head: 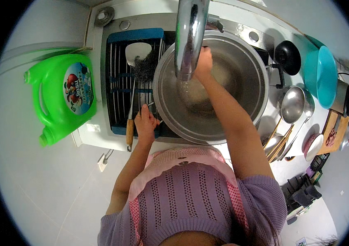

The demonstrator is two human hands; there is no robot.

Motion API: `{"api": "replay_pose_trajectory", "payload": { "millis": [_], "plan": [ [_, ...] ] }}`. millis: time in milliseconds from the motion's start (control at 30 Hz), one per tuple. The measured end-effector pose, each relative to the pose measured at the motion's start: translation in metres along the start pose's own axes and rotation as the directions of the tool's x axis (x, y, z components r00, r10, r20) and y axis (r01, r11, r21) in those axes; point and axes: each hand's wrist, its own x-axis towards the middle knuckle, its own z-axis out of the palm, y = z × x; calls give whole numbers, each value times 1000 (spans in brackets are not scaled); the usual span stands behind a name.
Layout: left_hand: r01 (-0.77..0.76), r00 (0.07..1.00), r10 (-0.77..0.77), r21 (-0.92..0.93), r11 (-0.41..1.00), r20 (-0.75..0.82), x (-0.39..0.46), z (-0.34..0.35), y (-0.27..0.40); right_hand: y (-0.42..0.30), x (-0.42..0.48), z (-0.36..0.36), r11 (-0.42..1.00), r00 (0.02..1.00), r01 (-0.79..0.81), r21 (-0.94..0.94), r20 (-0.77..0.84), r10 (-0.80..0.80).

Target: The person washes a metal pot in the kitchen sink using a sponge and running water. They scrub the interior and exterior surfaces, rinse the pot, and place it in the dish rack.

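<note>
A large round metal pot (243,107) sits over the sink under a chrome faucet (191,40). My left hand (146,123) grips the side handle of the pot at its lower left. My right hand (204,63) is over the far part of the pot, partly behind the faucet; its fingers are mostly hidden, with a small dark thing at their tips. The pot's inside looks wet, with some cloudy liquid at the bottom. Left of the pot, a metal spatula with a wooden handle (130,130) and a dark wire scourer (146,67) lie on a blue-ended drying rack (136,35).
A green detergent jug (51,89) stands at the left. At the right are a black lid (287,57), a turquoise basin (327,77), a metal ladle (293,104), chopsticks (280,146) on a metal bowl, a white bowl (314,147) and a wooden cutting board (340,132) with meat and a knife.
</note>
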Motion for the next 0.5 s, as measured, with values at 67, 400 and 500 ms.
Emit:
{"api": "replay_pose_trajectory", "payload": {
  "millis": [67,400,500],
  "plan": [
    [-12,1000,12,-7,1000,-4,1,-1,-1,-1,-5,9,999,996,-30,36,-83,33],
    [-1,1000,2,26,1000,-25,0,-3,-3,12,-128,-16,646,418,650,-400,898,137],
    [6,1000,-5,46,999,-24,2,-3,-3,-14,-93,-12,759,624,554,-343,774,-106]
  ]
}}
